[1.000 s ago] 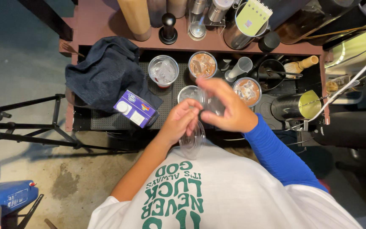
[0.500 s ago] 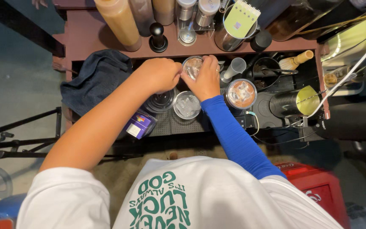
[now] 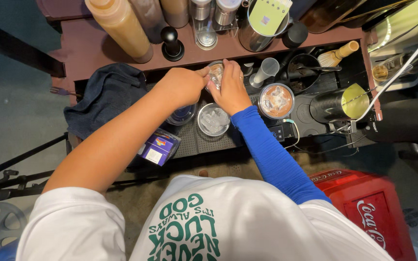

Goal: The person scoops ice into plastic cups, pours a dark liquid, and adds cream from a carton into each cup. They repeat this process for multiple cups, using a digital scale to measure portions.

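Both hands have slid up the mat and now meet on the clear cup [image 3: 216, 72] at upper centre.
Left hand [image 3: 182, 87] pinches its rim, right hand [image 3: 231, 89] wraps its side; the ice cup [image 3: 213, 120] sits just below, the iced coffee cup [image 3: 276, 100] to the right.
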